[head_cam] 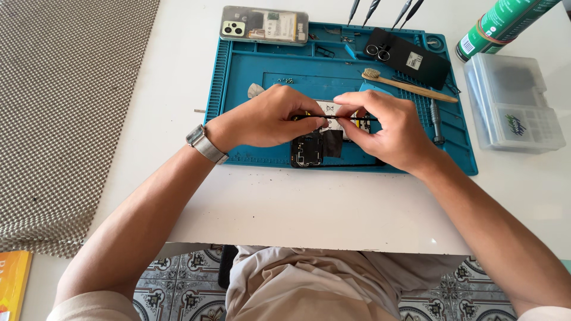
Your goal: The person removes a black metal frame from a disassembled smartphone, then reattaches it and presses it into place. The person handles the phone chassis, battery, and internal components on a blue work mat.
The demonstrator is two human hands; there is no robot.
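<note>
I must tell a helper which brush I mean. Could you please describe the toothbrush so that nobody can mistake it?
Find the blue work mat on the white table. Near its right side, above the right hand, lies the toothbrush, slanted. It alone has a pale wooden handle with bristles; its neighbours are metal tools.

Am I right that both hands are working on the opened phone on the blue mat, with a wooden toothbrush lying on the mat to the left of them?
Not quite. The head view shows the left hand and right hand on the opened phone on the blue mat, but the wooden toothbrush lies to the right, above the right hand, not to the left.
</note>
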